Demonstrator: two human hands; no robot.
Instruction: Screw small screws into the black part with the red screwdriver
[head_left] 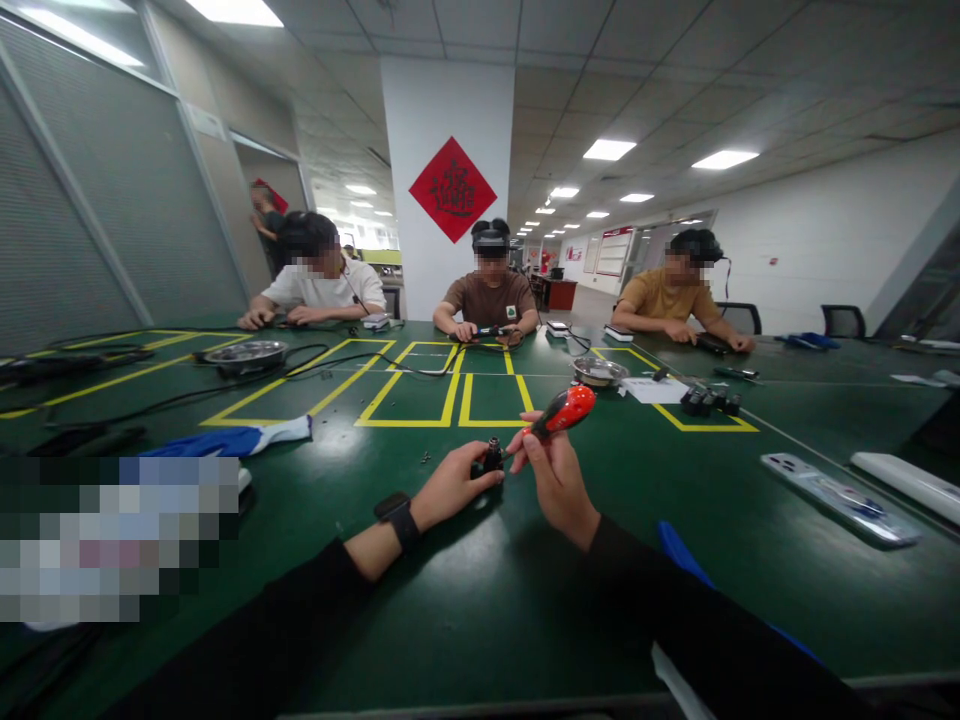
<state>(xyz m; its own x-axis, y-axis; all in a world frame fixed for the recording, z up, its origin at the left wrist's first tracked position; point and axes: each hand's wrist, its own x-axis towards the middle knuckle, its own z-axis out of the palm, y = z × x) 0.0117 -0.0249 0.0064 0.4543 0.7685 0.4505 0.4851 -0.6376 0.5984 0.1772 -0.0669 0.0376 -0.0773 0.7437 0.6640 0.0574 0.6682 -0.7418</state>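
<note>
My left hand (452, 487) rests on the green table (465, 600) and pinches a small black part (493, 456) between thumb and fingers. My right hand (556, 480) grips a screwdriver with a red and black handle (564, 410), its tip pointing down-left into the black part. Both sleeves are dark, and a black watch (397, 518) sits on my left wrist. A few tiny dark bits (425, 457), perhaps screws, lie just left of the part.
Three people sit across the table, each busy with their own hands. A metal bowl (598, 371) and black parts (709, 401) lie right of centre. A pan (247, 354), cables and a blue-white glove (240, 438) lie left. Flat devices (840, 497) lie at right.
</note>
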